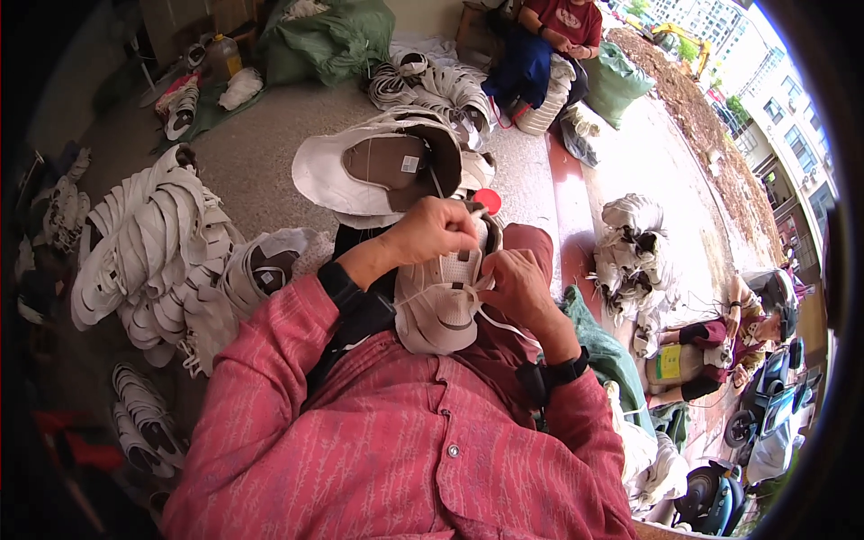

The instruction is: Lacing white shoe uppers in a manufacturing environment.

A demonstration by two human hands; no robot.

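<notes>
On my lap lies a pale beige shoe upper (434, 326), its toe toward me, with a white shoelace (447, 286) running across its eyelet area. My left hand (430, 236) is closed over the upper part of the shoe; what its fingertips grip is too small to make out. Beside the lacing on the right, my right hand (519, 286) pinches the lace, and a loose length trails below it toward my lap. Just beyond my hands, a stack of nested shoe uppers (319, 173) opens toward me, with brown lining and a small white label inside.
Piled uppers (148, 243) stand at left, with more (144, 423) below them. Another heap (633, 243) sits at right. A green sack (328, 40) lies at the back. One person (562, 27) sits at the far right, another (720, 346) near parked scooters (765, 400).
</notes>
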